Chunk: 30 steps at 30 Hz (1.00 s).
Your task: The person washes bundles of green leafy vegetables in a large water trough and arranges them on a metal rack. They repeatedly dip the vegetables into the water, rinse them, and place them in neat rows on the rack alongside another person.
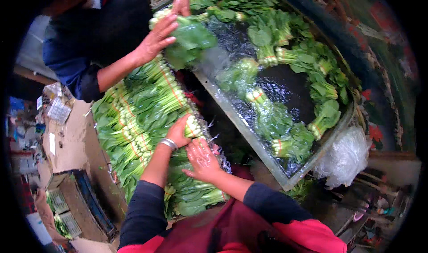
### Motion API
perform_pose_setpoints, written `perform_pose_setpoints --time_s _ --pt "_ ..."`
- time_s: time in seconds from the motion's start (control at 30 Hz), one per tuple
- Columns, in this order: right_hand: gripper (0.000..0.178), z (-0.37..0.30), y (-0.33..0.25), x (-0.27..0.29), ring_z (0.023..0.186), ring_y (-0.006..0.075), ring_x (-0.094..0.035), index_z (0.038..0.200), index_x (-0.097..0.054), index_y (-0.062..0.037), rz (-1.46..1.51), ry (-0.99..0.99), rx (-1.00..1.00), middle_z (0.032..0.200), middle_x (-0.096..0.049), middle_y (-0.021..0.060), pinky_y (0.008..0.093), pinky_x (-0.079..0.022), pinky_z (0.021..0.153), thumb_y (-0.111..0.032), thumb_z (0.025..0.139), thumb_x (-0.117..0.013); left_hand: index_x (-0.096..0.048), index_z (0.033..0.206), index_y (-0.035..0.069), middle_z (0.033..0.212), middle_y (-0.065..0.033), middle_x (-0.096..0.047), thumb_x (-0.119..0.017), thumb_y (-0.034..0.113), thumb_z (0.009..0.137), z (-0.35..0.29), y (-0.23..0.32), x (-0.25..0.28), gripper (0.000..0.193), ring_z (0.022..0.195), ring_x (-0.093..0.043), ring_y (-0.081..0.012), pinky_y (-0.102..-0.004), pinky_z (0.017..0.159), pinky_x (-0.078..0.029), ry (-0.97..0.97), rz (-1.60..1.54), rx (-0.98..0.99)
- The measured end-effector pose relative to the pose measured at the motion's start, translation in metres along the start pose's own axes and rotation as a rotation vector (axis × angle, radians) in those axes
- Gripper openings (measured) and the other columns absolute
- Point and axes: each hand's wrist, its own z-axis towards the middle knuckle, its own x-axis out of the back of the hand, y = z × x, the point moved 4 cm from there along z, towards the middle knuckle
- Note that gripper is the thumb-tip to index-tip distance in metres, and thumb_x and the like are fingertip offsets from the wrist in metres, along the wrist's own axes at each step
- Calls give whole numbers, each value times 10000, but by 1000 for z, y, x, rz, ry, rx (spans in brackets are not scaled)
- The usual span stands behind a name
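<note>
Bunches of bok choy (149, 99), bound with orange bands, lie packed in rows before me, pale stem ends side by side. My left hand (178, 133), with a silver bangle at the wrist, is closed around the stem end of one bunch (193, 127) at the row's right edge. Just below it, my right hand (203, 159) lies wet and spread, its fingers straight against the stems. Some leaves are covered by my hands. Across from me, a co-worker's hands (156, 39) hold a dripping bunch (189, 37) between the rows and the water tank.
A metal-rimmed water tank (243, 132) on the right holds several floating bunches (292, 139). Crumpled clear plastic (345, 157) hangs by its near corner. Cardboard (76, 128) and an open box (84, 204) are at left. A dark gap separates the rows from the tank.
</note>
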Motion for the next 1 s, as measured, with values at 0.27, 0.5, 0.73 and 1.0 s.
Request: perform_pose_setpoints --time_s 0.27,0.5,0.73,1.0 --pt "499 -15 6 13 1385 381 -441 1170 -650 18 56 103 -4 1303 -578 198 524 -260 1239 -368 858 -705 -553 1429 146 1327 -174 -651 -575 489 991 -22 39 -24 557 1174 -630 -404 -477 1021 -493 129 19 196" --pt "392 -17 158 119 1161 409 -601 1141 -642 -13 354 644 -356 1189 -649 196 482 -456 1063 -38 750 -663 -632 1314 95 1231 -164 -665 -579 359 1000 -28 51 -24 413 1168 -583 -377 -485 1046 -452 277 176 181" --pt "1182 -3 320 107 1219 401 -640 1395 -497 73 167 -92 -908 1339 -638 267 412 -489 1071 -667 568 -903 -639 1343 84 1205 -192 -571 -634 336 961 -36 81 -24 457 1157 -536 -396 -506 1041 -429 456 327 301" --pt "1008 -45 349 35 1222 288 -633 1419 -527 -4 700 -118 -817 1365 -649 174 387 -487 1066 -446 622 -957 -296 1581 7 1590 -228 -356 -616 325 952 -58 115 -49 774 1494 -304 -417 -543 1259 -181 402 374 308"
